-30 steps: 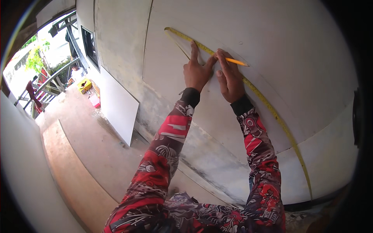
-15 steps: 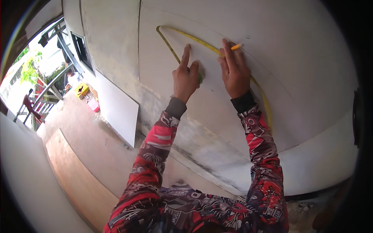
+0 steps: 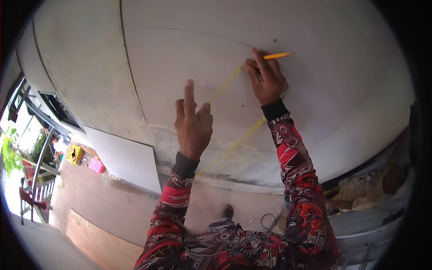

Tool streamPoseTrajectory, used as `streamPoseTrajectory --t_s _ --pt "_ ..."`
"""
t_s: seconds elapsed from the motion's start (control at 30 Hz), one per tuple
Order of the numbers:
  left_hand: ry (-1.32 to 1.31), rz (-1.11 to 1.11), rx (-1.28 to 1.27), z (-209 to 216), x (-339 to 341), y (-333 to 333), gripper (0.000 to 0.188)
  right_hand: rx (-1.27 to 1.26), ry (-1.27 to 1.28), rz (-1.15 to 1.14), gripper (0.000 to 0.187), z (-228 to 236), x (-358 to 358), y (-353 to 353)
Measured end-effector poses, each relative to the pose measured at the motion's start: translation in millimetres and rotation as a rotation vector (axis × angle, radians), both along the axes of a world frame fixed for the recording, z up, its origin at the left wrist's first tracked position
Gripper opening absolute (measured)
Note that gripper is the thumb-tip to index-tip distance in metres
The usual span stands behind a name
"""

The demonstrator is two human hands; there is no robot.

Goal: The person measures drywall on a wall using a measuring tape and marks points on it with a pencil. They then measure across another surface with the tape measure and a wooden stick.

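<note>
My left hand (image 3: 193, 123) is raised in front of the pale wall panel (image 3: 193, 58), index finger stretched up and the other fingers curled around a tape measure. Its case is hidden behind the hand. From there the thin yellow tape blade (image 3: 226, 83) runs up to my right hand (image 3: 268, 81). The right fingers hold a yellow pencil (image 3: 278, 56) level, its end sticking out to the right, and the blade meets their tips. Another stretch of blade slants down from beneath the right wrist toward the left cuff.
A white board (image 3: 123, 157) leans at the wall's foot. Beyond it on the floor lie a yellow box (image 3: 74, 154) and a pink item (image 3: 96, 165). A brown wooden sheet (image 3: 96, 243) is at lower left. Part of another person (image 3: 366, 195) shows at right.
The view has swung, and my left hand is lower and farther from the right. The tape no longer makes a high loop; it now runs straight between the hands. The pencil sticks out farther.
</note>
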State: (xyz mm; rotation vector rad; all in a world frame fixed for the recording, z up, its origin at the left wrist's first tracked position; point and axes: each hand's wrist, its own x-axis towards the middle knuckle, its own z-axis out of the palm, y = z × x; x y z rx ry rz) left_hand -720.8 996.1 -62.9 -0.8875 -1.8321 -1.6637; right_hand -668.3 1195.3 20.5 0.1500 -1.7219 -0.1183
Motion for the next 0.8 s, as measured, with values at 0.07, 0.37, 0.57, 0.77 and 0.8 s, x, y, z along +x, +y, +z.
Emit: streamPoseTrajectory --t_s 0.07,0.37,0.57,0.77,0.8 --pt "0.082 -0.050 -0.029 16.9 -8.2 -4.9 0.059 0.012 -0.004 0.028 0.041 1.8 -2.9 -4.0" --pt "0.651 0.091 -0.152 63.9 -66.1 26.2 0.039 -0.019 0.036 -0.048 0.047 1.2 0.4 -4.4" --pt "0.754 0.084 -0.126 65.4 -54.4 51.2 0.042 -0.026 0.045 -0.053 0.050 0.7 1.9 -0.3" --pt "0.771 -0.125 0.035 76.7 -40.1 72.7 0.045 0.013 0.068 -0.062 0.048 2.4 3.0 -0.6" --pt "0.773 -0.131 0.037 79.7 -35.5 74.4 0.045 -0.004 0.058 -0.049 0.048 0.0 2.9 0.9"
